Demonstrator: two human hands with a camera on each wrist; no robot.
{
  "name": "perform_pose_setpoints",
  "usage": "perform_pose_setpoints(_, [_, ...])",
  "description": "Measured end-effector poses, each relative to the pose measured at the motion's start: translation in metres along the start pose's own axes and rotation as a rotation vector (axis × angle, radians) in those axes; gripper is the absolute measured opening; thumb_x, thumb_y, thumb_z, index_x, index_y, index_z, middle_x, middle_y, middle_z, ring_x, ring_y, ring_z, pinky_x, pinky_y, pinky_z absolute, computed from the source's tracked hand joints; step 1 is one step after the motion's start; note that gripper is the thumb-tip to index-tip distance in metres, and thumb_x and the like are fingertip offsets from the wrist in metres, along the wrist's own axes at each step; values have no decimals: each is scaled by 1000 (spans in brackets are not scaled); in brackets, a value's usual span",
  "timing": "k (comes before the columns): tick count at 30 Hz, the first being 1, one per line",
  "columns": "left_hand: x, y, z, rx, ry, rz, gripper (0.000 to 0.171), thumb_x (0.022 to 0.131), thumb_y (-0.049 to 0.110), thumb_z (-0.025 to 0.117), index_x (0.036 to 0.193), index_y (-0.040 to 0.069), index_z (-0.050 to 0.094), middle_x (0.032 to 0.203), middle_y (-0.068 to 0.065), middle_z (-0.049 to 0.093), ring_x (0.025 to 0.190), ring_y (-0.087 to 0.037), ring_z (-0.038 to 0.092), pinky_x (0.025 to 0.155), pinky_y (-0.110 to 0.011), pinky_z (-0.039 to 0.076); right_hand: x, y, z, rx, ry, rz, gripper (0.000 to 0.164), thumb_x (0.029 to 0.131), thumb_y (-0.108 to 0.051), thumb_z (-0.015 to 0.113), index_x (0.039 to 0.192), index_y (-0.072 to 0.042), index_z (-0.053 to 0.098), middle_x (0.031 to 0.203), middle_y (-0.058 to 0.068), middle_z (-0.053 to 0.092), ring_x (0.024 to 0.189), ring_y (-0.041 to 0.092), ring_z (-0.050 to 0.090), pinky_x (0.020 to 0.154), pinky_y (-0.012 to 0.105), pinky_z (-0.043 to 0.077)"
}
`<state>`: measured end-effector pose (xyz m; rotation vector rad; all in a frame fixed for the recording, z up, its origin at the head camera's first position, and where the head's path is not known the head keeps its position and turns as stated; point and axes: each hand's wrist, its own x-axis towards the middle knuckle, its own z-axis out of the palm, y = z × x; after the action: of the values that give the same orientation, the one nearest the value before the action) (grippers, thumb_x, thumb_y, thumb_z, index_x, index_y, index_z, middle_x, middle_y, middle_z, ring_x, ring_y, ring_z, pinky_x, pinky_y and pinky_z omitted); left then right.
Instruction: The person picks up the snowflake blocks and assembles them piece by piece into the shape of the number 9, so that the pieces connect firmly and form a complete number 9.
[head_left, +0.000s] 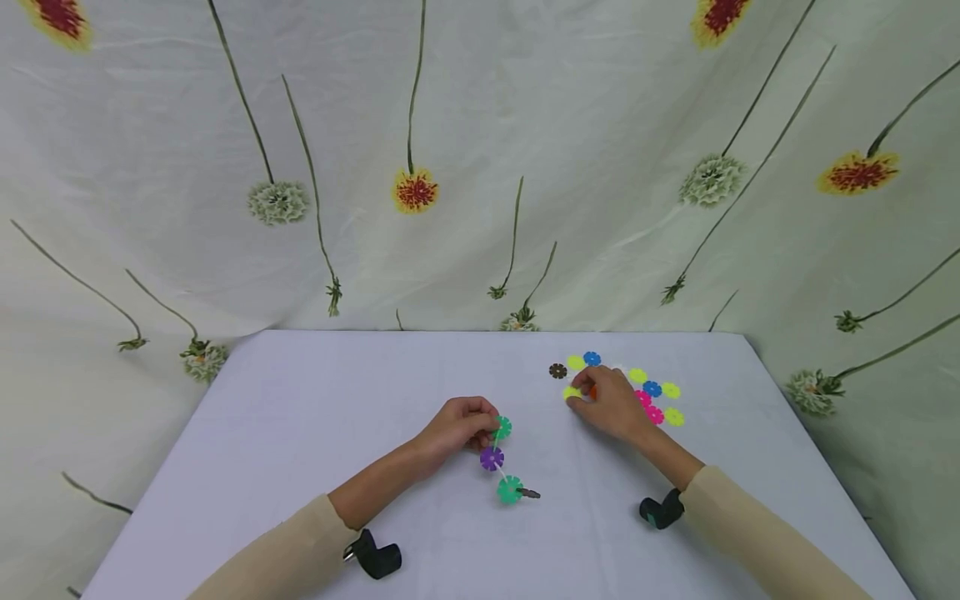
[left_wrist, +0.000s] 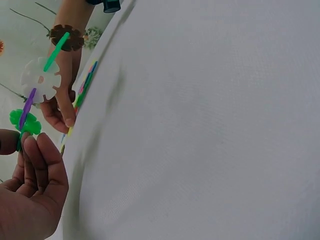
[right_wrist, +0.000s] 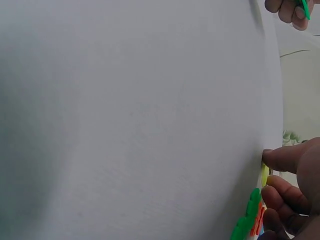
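I log one left hand (head_left: pixel 459 427), pinching a disc chain (head_left: pixel 492 458). I log one right hand (head_left: pixel 611 406), pinching a yellow disc (head_left: pixel 572 393) on the desk (head_left: pixel 337 400).

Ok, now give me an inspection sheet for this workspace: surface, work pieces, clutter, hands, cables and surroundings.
Surface: white table, with discs lying right of its middle, toward the far side.
Work pieces: chain of slotted-together discs, with green, purple, white and brown ones; loose discs in yellow, blue, pink, brown and orange, some partly hidden.
Clutter: nothing seen.
Hands: left hand pinches the green end disc of the chain; right hand pinches a yellow disc; a black device sits near each wrist.
Cables: nothing seen.
Surroundings: pale flower-printed cloth behind the table.
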<state>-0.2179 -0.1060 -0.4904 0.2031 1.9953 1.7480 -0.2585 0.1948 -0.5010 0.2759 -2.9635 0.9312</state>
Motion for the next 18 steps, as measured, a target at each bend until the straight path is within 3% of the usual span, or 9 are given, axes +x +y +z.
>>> perform_pose_setpoints(9, [0, -1, -1, -38, 22, -31, 14, 96, 12, 64, 105, 2, 65, 80, 1, 63, 75, -11, 58, 71, -24, 54, 1, -2, -2, 98, -57, -74, 25, 96, -10, 78, 117, -8, 64, 107, 9, 70, 94, 19, 62, 86, 34, 56])
perform_pose_setpoints(18, [-1, -1, -1, -39, -2, -25, 15, 98, 13, 64, 107, 1, 65, 81, 1, 63, 74, -11, 58, 71, -24, 54, -2, -11, 4, 219, -80, -175, 20, 98, -6, 73, 118, -11, 68, 112, 6, 74, 104, 21, 70, 92, 27, 59])
